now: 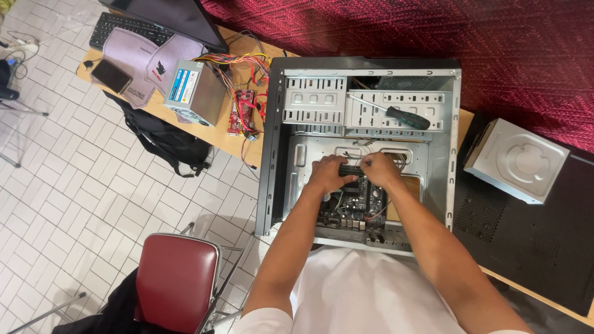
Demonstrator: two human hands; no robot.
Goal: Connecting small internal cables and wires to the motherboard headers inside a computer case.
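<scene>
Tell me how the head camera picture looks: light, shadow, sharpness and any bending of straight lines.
Head view: even, soft indoor light, no hard glare; the computer case interior is dimmer, and the left hand and right hand shade the motherboard under them. Focus is sharp across the frame, the screwdriver crisp. Wide-angle bending shows at the edges: the floor tiles fan outward.

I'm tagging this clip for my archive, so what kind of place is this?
Probably a small computer repair or assembly workspace. An open computer case lies on a wooden table, both hands on the motherboard inside, with a screwdriver, a loose power supply and an optical drive nearby.
</scene>
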